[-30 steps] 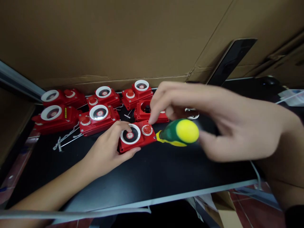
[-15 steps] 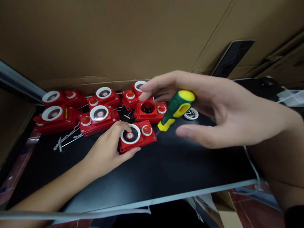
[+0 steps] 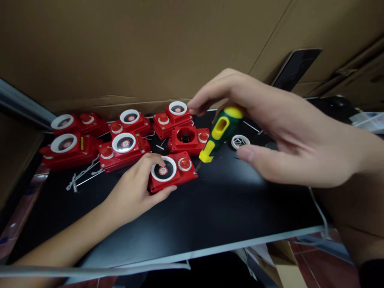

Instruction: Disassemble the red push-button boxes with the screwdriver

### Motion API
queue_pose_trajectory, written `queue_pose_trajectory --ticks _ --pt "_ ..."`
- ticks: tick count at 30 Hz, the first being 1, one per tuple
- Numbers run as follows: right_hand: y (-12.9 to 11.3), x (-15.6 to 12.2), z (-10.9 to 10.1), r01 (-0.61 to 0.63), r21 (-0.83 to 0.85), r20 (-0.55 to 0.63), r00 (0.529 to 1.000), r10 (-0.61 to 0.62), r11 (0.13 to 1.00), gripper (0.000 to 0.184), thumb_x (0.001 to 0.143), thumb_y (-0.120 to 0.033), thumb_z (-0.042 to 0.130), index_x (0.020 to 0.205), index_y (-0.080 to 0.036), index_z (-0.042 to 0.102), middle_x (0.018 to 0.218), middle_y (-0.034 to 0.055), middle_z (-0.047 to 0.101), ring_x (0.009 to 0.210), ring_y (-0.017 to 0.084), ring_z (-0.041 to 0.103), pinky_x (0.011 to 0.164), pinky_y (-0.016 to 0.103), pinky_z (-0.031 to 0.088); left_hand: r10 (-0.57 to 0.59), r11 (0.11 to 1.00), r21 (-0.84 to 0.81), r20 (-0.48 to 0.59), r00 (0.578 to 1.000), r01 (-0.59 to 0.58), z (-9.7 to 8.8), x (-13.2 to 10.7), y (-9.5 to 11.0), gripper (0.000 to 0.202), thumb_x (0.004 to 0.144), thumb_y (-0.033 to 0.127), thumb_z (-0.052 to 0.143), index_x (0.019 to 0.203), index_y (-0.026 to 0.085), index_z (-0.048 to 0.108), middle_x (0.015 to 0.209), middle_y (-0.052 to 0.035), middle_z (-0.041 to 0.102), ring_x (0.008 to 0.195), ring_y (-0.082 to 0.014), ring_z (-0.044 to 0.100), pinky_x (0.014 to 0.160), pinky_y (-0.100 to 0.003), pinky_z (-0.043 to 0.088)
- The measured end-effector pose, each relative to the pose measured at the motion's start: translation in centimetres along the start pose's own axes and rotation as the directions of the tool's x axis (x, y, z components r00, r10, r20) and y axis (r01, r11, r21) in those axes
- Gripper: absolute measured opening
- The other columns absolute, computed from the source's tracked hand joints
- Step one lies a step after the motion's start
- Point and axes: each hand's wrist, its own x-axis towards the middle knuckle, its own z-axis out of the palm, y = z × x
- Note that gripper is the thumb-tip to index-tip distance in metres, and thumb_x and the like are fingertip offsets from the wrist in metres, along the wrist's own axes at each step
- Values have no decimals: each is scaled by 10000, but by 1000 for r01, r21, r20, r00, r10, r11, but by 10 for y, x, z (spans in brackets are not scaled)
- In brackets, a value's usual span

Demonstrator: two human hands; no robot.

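Lying farthest left of the gripped red unit [image 3: 178, 176], a red unit with a yellow label [image 3: 79, 150] has a similar unit [image 3: 96, 125] behind it. Nearer on that side are a metal rod [image 3: 90, 178] and a red unit with a glossy dial [image 3: 129, 154]. The left hand [image 3: 136, 176] clasps the gripped red unit's left end, fingertips over its white ring, thumb along its near side, on the black table [image 3: 180, 224]. Just behind it sits a red unit with an open socket [image 3: 195, 140]. The screwdriver [image 3: 218, 136] leans, its tip at the gripped red unit's right corner. Beyond, right of it, is a white dish [image 3: 240, 142] of small metal pieces. Also right, the right hand [image 3: 303, 140] has fingers and thumb spread around the handle; whether hidden fingers touch it, I cannot tell.
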Motion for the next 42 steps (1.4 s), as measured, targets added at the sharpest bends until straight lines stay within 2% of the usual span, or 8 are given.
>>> queue_pose_trajectory --ticks 5,8,12,20,24,29,37,42 --pt "2 -3 10 -7 -392 -86 996 -30 920 454 1042 -581 723 1250 -179 689 1160 102 723 944 246 686 866 410 575 -6 1000 -1 -6 1000 6 1 1 1 387 1027 420 765 1267 269 502 1265 -61 718 1129 -254 772 980 -366 636" --pt "1 -3 10 -28 -430 -99 995 -16 903 263 1087 -440 664 1203 -204 679 1012 48 744 807 210 675 774 384 559 -4 1000 1 -7 1000 4 2 1 1 380 1031 424 758 1262 268 499 1281 -72 720 1156 -266 773 990 -377 636" --pt "-6 -4 0 24 -209 40 999 -17 978 314 976 -235 702 1282 -281 654 1210 33 762 984 222 731 830 352 599 -3 1000 -1 -10 1000 3 1 1 0 386 1033 446 754 1264 267 501 1287 -75 721 1144 -264 775 987 -375 637" --pt "7 0 3 -22 -172 10 1000 24 985 431 966 -584 842 1188 -235 724 1184 69 759 1051 248 705 881 349 585 4 1000 0 -9 1000 -4 0 1 0 372 1036 431 749 1266 265 508 1271 -73 722 1126 -262 777 973 -375 643" --pt "5 2 2 -49 -59 0 999 49 997 217 970 -314 822 1156 -245 734 1182 52 789 1067 243 738 905 355 610 4 1000 -1 -11 1000 -4 0 1 0 372 1034 434 752 1256 266 506 1274 -72 724 1132 -263 776 979 -375 641" --pt "-7 0 -3 -108 233 99 991 86 967 468 860 -140 801 1289 -305 712 1362 15 775 1224 245 750 981 345 641 5 1000 2 -7 1000 -5 0 1 1 378 1039 422 752 1272 265 500 1285 -72 718 1147 -256 770 984 -366 636" --pt "24 12 43 -199 624 43 974 222 756 310 955 -405 895 1071 -218 677 872 -15 752 822 165 731 764 310 610 -5 1000 0 -9 1000 5 0 1 1 373 1017 390 770 1245 272 500 1271 -64 720 1135 -257 774 980 -373 641" --pt "-2 26 40 -114 779 -155 918 366 616 449 925 -401 909 709 -247 547 522 -120 398 473 78 391 585 272 507 -7 1000 -6 -6 1000 7 1 1 1 369 1027 405 765 1247 273 500 1287 -75 718 1174 -267 768 997 -384 639"
